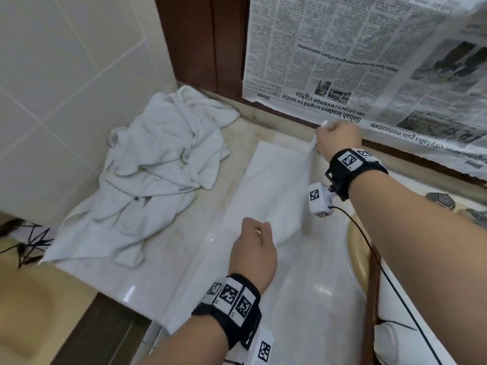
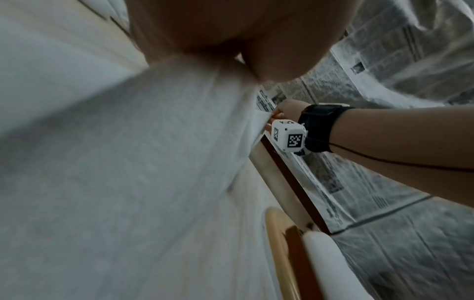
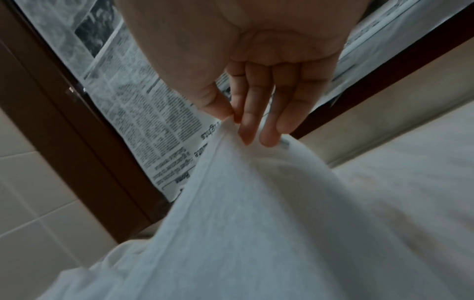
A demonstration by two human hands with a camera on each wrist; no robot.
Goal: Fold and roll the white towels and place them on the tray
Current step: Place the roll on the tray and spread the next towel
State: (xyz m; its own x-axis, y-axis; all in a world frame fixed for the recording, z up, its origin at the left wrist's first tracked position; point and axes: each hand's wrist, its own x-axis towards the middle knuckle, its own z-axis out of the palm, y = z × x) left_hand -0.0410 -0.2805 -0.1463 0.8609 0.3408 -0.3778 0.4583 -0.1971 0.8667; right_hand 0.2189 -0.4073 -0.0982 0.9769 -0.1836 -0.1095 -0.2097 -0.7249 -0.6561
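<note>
The thin white cloth towel (image 1: 274, 185) lies stretched along the pale marble surface (image 1: 311, 299), its right edge lifted. The right hand (image 1: 338, 138) pinches the far corner and the left hand (image 1: 254, 252) pinches the near one. To fold it well, I'd say carry both corners across together, keeping the edge taut, and match the edges before pressing the crease.

the towel (image 1: 271, 191) is looking like matt, soft cloth; the desk (image 1: 303, 299) is gleaming as glossy polished stone; newspaper (image 1: 355, 56) is showing thin matt paper.
</note>
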